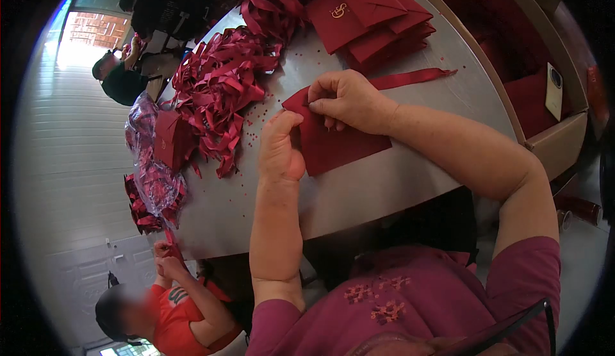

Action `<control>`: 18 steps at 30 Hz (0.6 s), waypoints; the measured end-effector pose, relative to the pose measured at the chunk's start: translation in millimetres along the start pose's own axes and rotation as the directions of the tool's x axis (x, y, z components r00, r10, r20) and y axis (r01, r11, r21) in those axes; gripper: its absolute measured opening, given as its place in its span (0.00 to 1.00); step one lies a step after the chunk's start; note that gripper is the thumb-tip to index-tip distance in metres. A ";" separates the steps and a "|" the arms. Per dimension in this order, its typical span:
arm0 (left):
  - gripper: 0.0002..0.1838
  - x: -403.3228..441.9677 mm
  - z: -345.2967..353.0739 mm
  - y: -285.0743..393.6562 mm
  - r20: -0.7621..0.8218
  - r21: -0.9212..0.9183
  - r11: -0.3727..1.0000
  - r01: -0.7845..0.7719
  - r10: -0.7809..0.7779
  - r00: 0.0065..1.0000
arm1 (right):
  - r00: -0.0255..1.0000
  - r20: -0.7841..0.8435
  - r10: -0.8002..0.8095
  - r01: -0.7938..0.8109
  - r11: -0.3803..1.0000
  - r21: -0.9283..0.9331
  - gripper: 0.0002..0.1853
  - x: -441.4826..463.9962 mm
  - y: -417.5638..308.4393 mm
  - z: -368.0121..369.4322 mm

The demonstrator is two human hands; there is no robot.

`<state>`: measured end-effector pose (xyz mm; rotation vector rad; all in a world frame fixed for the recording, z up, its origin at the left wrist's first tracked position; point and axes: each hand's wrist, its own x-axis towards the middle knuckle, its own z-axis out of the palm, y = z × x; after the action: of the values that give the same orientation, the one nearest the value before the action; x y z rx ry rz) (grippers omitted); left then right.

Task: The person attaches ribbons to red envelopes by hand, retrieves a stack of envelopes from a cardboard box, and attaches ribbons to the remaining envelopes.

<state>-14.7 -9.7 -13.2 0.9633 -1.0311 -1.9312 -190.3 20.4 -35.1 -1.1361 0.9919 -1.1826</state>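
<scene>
A flat dark red bag (343, 151) lies on the grey metal table in front of me. My left hand (282, 146) is at the bag's left edge, its fingers curled against the upper left corner. My right hand (352, 103) rests over the bag's upper part, thumb and forefinger pinched together; whatever is between them is too small to make out. A red ribbon (413, 78) runs from behind my right hand across the table to the right.
Beyond my hands are a stack of red bags (368, 16) and a heap of red ribbons (218, 87). A cardboard box (557, 141) with a phone (553, 92) stands right. A person in orange (186, 311) works at lower left; others sit farther back.
</scene>
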 end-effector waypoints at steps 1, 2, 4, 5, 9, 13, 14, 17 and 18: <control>0.11 2.1 1.2 -1.7 0.001 -0.001 1.000 0.000 0.000 1.000 | 1.000 -0.008 0.000 0.000 1.000 -0.007 0.05 -0.8 -1.0 0.4; 0.12 4.4 4.2 -4.1 -0.010 0.033 0.999 -0.006 0.006 1.000 | 1.000 -0.015 -0.001 0.001 1.000 -0.014 0.04 -1.2 -1.6 0.6; 0.14 2.1 12.8 0.0 -0.022 0.069 0.998 -0.013 0.015 1.000 | 1.000 -0.003 -0.001 0.001 1.000 -0.009 0.05 -0.9 -1.3 0.1; 0.15 -1.0 17.4 4.8 -0.020 -0.074 0.996 0.043 -0.045 0.999 | 1.000 0.006 -0.001 0.001 1.000 -0.003 0.05 -0.9 -1.0 0.0; 0.18 -1.1 11.9 6.1 0.092 -0.225 0.970 0.096 -0.077 0.993 | 1.000 0.000 -0.017 0.017 1.000 -0.002 0.05 -1.0 -0.8 0.6; 0.20 6.6 1.7 -6.2 0.003 -0.062 0.998 0.012 -0.012 1.000 | 1.000 -0.005 -0.027 0.027 1.000 0.006 0.04 -0.1 -0.2 0.5; 0.20 7.5 -1.0 -6.7 0.011 -0.018 1.000 0.016 -0.015 1.000 | 1.000 -0.018 -0.018 0.019 0.999 0.030 0.04 -0.1 0.2 0.2; 0.17 4.0 1.7 -0.8 0.048 -0.067 0.996 0.062 -0.059 0.997 | 0.999 -0.051 -0.014 0.021 0.989 0.148 0.04 -2.3 -3.7 0.1; 0.15 1.6 3.8 2.2 0.082 -0.158 0.982 0.107 -0.095 0.992 | 0.999 -0.049 -0.014 0.021 0.989 0.147 0.04 -3.0 -4.1 -0.6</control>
<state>-18.2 -10.8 -10.2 0.8729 -0.8648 -2.1129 -192.0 23.2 -31.2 -1.0055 0.9159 -1.2805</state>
